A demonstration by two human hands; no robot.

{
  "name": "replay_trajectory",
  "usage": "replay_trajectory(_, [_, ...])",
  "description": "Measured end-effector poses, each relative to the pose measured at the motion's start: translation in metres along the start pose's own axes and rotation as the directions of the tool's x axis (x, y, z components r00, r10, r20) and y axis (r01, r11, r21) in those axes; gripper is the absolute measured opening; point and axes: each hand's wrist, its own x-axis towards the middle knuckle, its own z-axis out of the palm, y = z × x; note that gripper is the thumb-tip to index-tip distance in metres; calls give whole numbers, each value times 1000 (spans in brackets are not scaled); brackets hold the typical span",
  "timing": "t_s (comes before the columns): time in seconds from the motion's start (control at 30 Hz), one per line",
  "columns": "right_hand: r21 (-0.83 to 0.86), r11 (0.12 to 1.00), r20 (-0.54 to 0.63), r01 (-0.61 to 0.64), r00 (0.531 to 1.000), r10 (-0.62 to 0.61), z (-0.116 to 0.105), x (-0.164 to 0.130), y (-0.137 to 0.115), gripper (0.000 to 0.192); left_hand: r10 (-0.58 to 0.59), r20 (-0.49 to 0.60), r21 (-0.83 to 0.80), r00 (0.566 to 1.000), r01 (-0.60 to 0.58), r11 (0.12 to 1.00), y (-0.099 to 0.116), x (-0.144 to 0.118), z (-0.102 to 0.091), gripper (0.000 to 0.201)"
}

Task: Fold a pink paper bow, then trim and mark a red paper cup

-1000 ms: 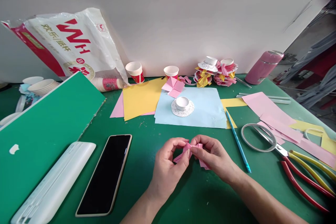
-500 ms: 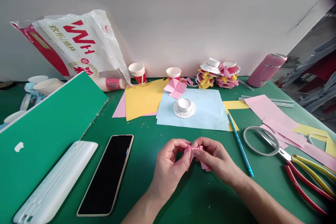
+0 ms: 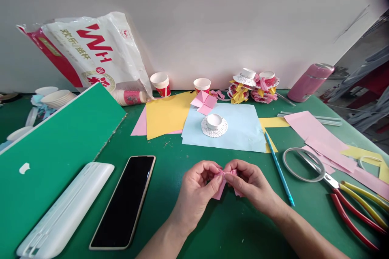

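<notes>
- Both my hands are low on the green mat (image 3: 170,158), pinching one small pink paper (image 3: 223,182) between them.
- My left hand (image 3: 197,190) is curled round it, thumb and forefinger nipping its left end.
- My right hand (image 3: 251,184) has its fingertips closed on the other end, so the paper sits right between my two thumbs, just above the mat.
- It looks folded or pleated, with a flap hanging down under my fingers, but it's mostly hidden so I can't tell the exact shape.
- Just left of my left hand: a phone (image 3: 124,202) lying face up, and beyond it a white case (image 3: 65,208) and a green board (image 3: 54,149).
- Right of my right hand: a blue pencil (image 3: 279,170), then a tape ring (image 3: 303,164) and red and yellow scissors (image 3: 355,202).
- Straight ahead of my hands: a pale blue sheet (image 3: 243,129) with a cut paper cup (image 3: 214,124) on it, and a yellow sheet (image 3: 165,113) next to that.
- Further off to the right: pink strips (image 3: 322,135).
</notes>
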Motion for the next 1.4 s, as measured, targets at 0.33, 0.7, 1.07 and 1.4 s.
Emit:
replay_trajectory(0.33, [-16,1000,-8,10,1000,-10,-1,0,3,22,129,37,177,991,-134,975,-2,1,-4,7])
replay_trajectory(0.7, [-33,998,-27,-51,998,50,-2,1,4,27,371,4,455,929,-332,826,-1,-1,0,9])
replay_trajectory(1.07, [-89,995,-16,-42,999,41,0,2,1,24,83,-139,132,987,-65,989,-5,-2,2,26])
replay_trajectory(1.4, [-290,957,-76,-6,997,-17,3,-1,-2,17,41,-92,199,995,-22,980,-6,-1,3,18])
